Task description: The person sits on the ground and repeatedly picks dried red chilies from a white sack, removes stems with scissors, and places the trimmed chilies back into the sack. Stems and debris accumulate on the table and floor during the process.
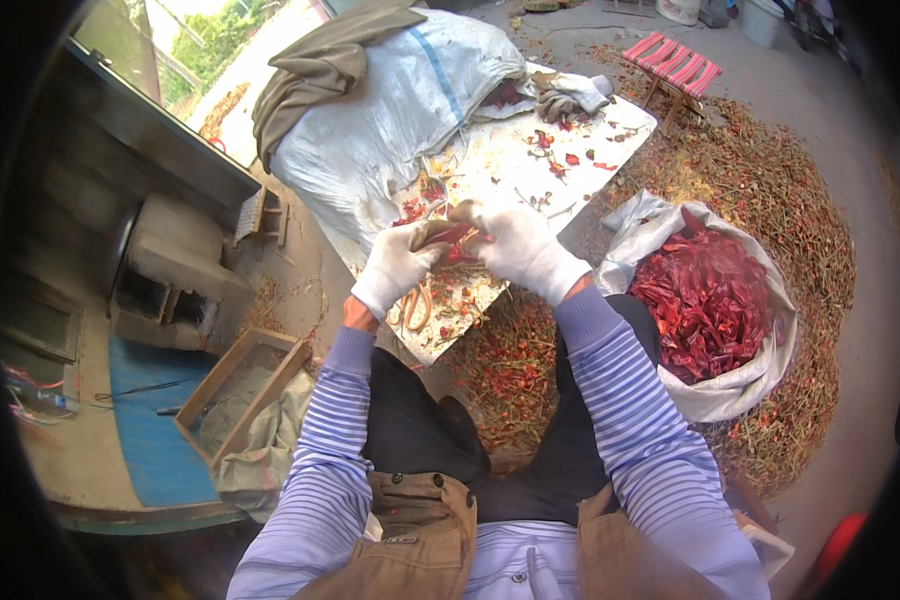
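Observation:
White work gloves with soiled fingers cover both hands. My left hand (401, 262) grips dried red chili peppers (454, 238) over the near part of a white tabletop (607, 135). From the other side my right hand (521, 244) has its fingers closed on the same small bunch, touching it close to my left fingers. Scissors with orange handles (414, 307) lie on the table just below my left hand. Pepper scraps and stems are scattered around them. To the right stands an open white woven sack (784, 330) filled with dried red peppers (701, 300).
A large pale woven sack (390, 112) with a brown cloth (307, 82) lies across the table. Grey gloves (562, 101) rest at its far side. Stems and scraps (787, 217) cover the floor at right, near a striped folding stool (671, 64). A wooden frame (262, 397) is at left.

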The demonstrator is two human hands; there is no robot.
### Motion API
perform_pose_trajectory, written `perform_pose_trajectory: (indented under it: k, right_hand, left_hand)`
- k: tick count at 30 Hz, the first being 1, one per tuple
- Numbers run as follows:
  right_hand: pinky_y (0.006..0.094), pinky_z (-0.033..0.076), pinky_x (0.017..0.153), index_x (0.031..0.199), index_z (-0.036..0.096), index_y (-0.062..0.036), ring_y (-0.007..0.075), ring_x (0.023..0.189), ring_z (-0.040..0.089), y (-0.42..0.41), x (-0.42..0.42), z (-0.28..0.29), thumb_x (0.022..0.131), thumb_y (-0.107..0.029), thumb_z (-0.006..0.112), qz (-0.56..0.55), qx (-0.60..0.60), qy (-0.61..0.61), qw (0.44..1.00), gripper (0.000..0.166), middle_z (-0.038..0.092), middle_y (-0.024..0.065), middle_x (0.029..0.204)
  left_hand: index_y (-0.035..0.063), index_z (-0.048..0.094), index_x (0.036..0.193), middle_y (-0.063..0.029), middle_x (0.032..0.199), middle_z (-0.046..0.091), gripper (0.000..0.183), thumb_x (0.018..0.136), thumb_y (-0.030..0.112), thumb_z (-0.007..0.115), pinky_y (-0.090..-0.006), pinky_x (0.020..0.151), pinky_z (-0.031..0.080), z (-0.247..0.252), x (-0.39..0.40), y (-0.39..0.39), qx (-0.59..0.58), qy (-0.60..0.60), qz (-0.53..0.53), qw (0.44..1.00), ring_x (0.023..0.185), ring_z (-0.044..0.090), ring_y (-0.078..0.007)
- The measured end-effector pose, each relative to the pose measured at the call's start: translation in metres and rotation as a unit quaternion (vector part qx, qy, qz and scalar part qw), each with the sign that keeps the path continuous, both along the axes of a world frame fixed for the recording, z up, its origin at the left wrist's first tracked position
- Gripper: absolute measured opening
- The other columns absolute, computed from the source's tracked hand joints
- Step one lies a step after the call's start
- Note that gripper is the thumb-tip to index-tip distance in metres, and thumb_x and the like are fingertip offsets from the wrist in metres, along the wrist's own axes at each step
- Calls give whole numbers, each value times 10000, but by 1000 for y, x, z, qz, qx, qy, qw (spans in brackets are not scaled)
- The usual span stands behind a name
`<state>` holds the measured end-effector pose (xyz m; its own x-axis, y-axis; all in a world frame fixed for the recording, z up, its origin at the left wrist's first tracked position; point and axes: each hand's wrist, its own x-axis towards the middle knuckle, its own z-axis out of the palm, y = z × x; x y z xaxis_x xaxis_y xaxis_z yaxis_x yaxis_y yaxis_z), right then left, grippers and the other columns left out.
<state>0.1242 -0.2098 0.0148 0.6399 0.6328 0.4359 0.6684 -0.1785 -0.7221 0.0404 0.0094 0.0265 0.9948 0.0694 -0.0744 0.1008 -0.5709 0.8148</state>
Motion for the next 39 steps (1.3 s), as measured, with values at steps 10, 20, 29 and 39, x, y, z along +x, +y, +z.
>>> perform_pose_trajectory:
  k: [10,20,29,39]
  right_hand:
    - [409,565,900,1122,769,-22,325,986,753,4,-18,4,952,-176,709,-36,3,205,978,237,772,211,1037]
    - [330,580,890,1117,750,19,208,929,759,40,4,-7,921,-173,721,20,-6,378,926,277,790,130,948]
    - [371,570,857,1273,680,58,232,942,757,67,-5,-11,959,-163,718,13,-35,175,984,386,789,161,1001]
    - [300,585,750,1239,676,76,152,794,718,47,2,-3,1005,-36,592,52,79,396,913,273,741,106,947]
  left_hand:
    - [-83,671,1321,-117,1138,767,379,954,1,724,-251,831,590,46,-33,-20,-155,-91,21,984,959,735,-132]
    - [-65,748,1186,-80,990,783,212,997,-9,671,-233,748,582,4,-12,10,-226,-163,86,956,861,730,-104]
    - [-24,763,1117,-111,892,783,167,979,-13,670,-254,735,592,-10,-7,19,57,-242,78,965,819,740,-114]
    - [-19,771,1090,-84,866,774,207,1039,128,634,-272,657,568,-21,-15,46,1,-71,117,991,744,714,-110]
